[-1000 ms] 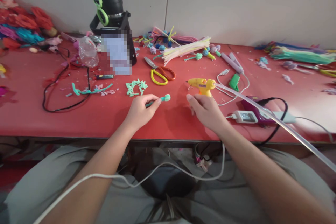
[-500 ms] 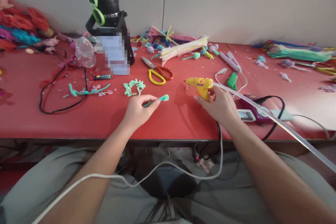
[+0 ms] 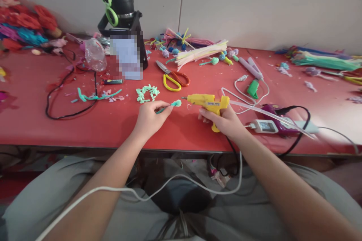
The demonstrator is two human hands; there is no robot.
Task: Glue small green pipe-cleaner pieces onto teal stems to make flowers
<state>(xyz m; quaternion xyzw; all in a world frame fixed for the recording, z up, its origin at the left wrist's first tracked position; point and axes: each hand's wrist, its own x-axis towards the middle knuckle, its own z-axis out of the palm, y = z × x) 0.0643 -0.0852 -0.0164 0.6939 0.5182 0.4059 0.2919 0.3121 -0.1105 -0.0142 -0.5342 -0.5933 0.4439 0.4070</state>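
Observation:
My left hand [image 3: 154, 116] pinches a mint-green pipe cleaner [image 3: 176, 103] whose fuzzy, bunched tip points right. My right hand [image 3: 223, 119] is wrapped round the grip of a yellow hot glue gun [image 3: 202, 100]. Its nozzle points left and sits just right of the green tip, with a small gap between them. A long clear glue stick [image 3: 271, 116] sticks out of the gun's back end. Just beyond my left hand lies a loose ring of short mint-green pieces [image 3: 147, 93]. Scissors [image 3: 173, 78] with yellow and orange handles lie behind them, blades apart.
At the back left stand a black bottle [image 3: 118, 3] and a phone [image 3: 127, 56] on a holder. Pipe cleaner bundles [image 3: 200, 53] lie along the wall. On the right are a lilac flat iron [image 3: 251, 67] and a purple power strip [image 3: 278, 122] with cords.
My right hand has brought the glue gun leftward, its nozzle now close to the green tip. The glue stick has swung along with it. My left hand has hardly moved.

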